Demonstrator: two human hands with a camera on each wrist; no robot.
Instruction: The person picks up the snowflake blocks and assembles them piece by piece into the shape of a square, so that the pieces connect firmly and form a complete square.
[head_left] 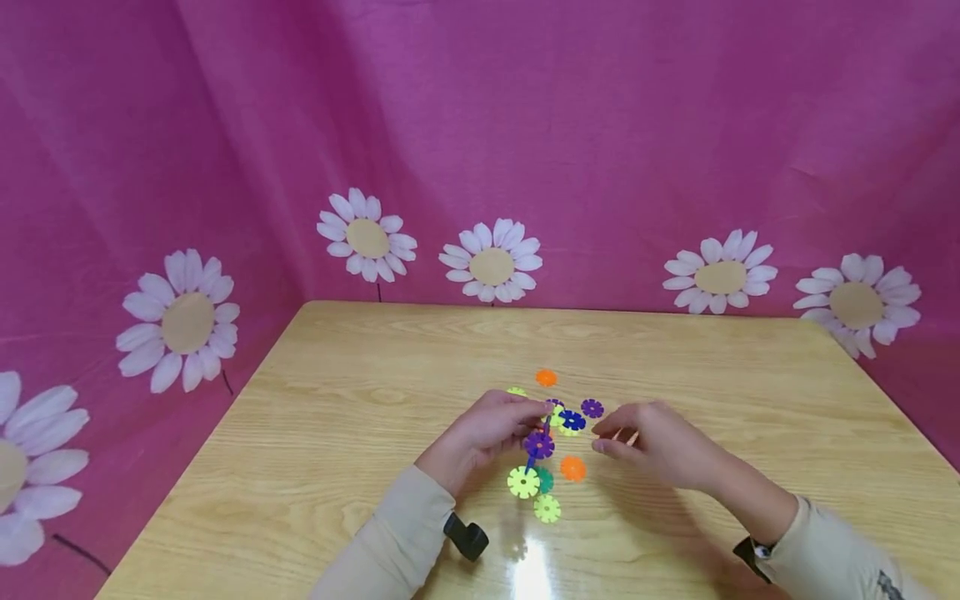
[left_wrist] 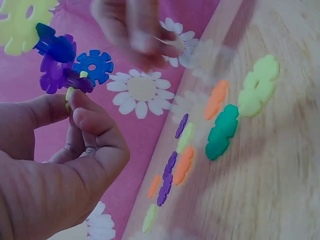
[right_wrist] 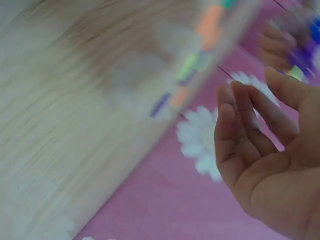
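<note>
Linked discs, upper left of the left-wrist frame, pinched by the left hand; right hand apart, loosely curved

A person's left forearm and right forearm angle inward, sleeved below bare wrists. The left hand pinches at thumb and fingertips, its other fingers curling toward the palm. Near it, well apart from contact, the right hand hovers, fingers loosely bent, its thumb apart from them.
</note>
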